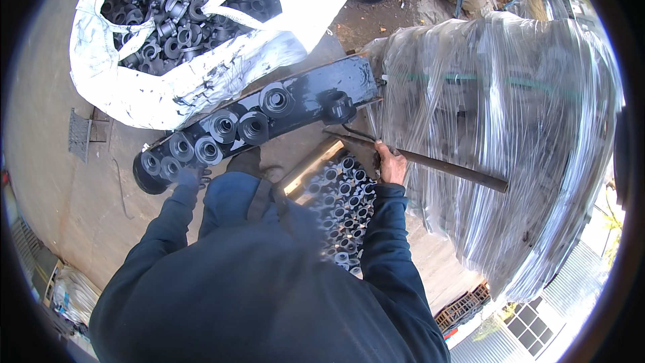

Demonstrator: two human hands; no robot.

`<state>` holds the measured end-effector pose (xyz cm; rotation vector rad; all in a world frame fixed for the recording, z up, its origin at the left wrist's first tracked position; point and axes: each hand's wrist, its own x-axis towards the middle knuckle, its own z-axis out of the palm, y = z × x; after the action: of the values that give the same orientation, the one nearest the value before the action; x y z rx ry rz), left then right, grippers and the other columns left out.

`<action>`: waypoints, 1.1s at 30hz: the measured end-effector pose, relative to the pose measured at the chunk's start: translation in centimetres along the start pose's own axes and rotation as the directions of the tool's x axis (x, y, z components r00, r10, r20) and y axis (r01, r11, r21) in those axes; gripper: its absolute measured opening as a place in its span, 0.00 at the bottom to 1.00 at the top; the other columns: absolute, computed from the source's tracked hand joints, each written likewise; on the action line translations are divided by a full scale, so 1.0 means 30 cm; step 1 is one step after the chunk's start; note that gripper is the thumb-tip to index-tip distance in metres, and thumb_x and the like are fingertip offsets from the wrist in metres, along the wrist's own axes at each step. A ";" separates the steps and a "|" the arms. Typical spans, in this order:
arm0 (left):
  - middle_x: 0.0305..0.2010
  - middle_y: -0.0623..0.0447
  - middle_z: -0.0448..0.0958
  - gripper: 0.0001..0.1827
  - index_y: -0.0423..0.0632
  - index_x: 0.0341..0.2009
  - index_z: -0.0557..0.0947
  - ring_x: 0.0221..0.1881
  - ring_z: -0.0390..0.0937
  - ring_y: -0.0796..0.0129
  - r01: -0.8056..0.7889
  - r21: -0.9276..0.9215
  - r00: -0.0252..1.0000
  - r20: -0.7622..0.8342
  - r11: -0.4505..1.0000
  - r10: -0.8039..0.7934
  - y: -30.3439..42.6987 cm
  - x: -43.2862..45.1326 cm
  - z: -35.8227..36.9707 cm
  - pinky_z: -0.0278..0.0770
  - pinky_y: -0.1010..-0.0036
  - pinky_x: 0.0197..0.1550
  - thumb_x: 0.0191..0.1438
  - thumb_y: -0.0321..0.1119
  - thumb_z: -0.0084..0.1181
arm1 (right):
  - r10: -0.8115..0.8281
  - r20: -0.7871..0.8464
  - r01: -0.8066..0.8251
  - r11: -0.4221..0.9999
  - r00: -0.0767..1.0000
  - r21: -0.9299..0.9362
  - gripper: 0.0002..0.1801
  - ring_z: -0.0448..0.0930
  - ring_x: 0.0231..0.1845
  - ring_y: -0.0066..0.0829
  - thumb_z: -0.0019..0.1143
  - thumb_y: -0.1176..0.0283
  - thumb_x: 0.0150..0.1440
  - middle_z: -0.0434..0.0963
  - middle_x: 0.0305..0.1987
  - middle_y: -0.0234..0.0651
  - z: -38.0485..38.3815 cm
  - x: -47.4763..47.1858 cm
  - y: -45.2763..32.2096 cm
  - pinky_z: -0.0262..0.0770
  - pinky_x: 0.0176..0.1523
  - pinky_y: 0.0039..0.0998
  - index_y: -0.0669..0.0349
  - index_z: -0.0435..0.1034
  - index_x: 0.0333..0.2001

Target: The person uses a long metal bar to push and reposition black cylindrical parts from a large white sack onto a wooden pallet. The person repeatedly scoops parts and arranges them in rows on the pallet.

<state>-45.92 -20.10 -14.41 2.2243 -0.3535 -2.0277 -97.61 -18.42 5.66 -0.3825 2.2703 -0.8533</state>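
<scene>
My right hand [390, 162] grips a thin black bent rod [358, 132]. The rod's far end reaches under a dark, wet-looking cast metal fitting [338, 107], at the right part of a long dark metal beam [313, 120]. Close by my right hand runs a rusty pipe [453, 169]; whether my fingers also touch it I cannot tell. Several round, hollow dark fittings [222, 126] sit on the beam's left and middle parts. My left hand [189, 177] is blurred beside the fittings at the beam's left end, and its grip is unclear.
Beyond the beam stands a white bulk bag [166, 92] filled with dark fittings [176, 30]. More fittings [347, 201] lie in rows by a wooden board [315, 165] near my legs. A plastic-wrapped stack [496, 126] rises at right. A bent metal rod [121, 189] lies at left.
</scene>
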 end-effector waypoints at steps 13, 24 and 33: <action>0.40 0.41 0.77 0.20 0.37 0.47 0.77 0.26 0.74 0.58 -0.223 -0.245 0.963 0.097 0.944 0.252 -0.116 0.121 -0.110 0.65 0.74 0.20 0.49 0.24 0.43 | -0.002 0.005 0.002 0.999 1.000 -0.044 0.20 0.73 0.23 0.20 0.63 0.59 0.50 0.76 0.24 0.31 0.005 -0.023 -0.048 0.67 0.28 0.22 0.71 0.76 0.29; 0.37 0.43 0.80 0.20 0.35 0.44 0.77 0.38 0.80 0.60 -0.327 -0.019 0.943 0.048 0.945 0.328 -0.082 0.001 -0.016 0.74 0.75 0.34 0.44 0.19 0.47 | 0.058 0.076 -0.067 0.989 0.995 0.134 0.16 0.71 0.22 0.19 0.65 0.63 0.51 0.74 0.25 0.30 -0.003 -0.026 -0.040 0.66 0.26 0.20 0.68 0.75 0.29; 0.26 0.49 0.82 0.20 0.44 0.46 0.79 0.24 0.78 0.69 -0.097 0.183 0.993 -0.050 0.978 0.108 0.001 -0.105 0.029 0.70 0.77 0.24 0.57 0.44 0.47 | 0.012 0.043 -0.019 0.985 0.999 0.169 0.17 0.70 0.18 0.19 0.66 0.61 0.49 0.74 0.20 0.31 0.002 0.018 0.025 0.64 0.24 0.23 0.67 0.75 0.25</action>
<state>-47.03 -19.29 -11.44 2.3096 -0.6554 -1.9424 -98.00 -18.15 4.86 -0.3022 2.1403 -1.0120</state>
